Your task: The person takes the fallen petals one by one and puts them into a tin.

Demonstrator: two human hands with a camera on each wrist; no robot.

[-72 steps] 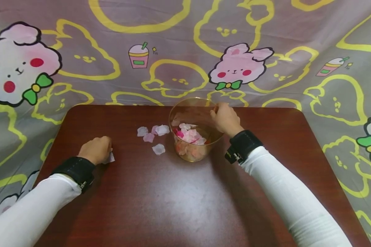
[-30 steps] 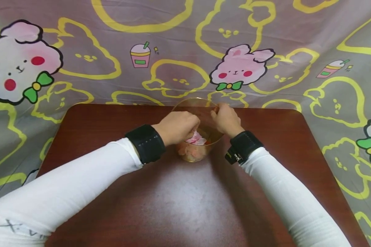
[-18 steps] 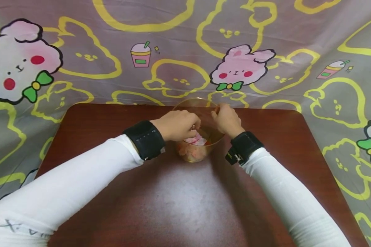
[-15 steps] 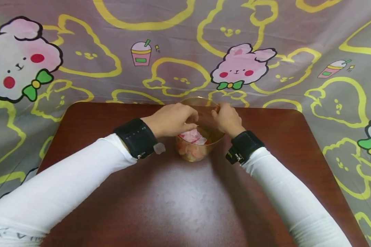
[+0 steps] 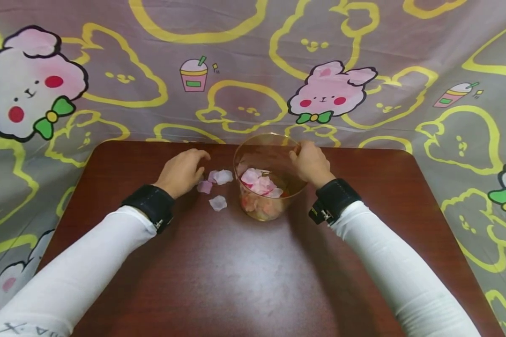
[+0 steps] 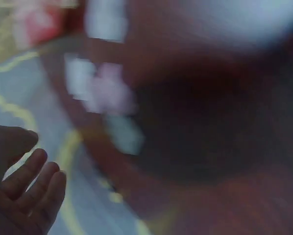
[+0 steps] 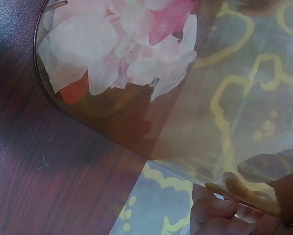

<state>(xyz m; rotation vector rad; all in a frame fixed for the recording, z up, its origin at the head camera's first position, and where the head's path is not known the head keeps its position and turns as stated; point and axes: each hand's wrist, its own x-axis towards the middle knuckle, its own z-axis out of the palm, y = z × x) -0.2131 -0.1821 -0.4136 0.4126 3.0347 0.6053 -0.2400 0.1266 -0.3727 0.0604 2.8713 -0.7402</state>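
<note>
Motion blur smears the left wrist view: pale patches in the upper left of the frame, probably loose petals [image 6: 105, 90], have no readable outline. The left hand [image 6: 24, 191] is cut off at that picture's lower left corner. In the head view it covers part of the petals [image 5: 214, 183] scattered mid-frame. The right wrist view crops the clear cup [image 7: 200, 112] at the top and right edges; the right hand [image 7: 249, 200] is cut by the lower right edge.
</note>
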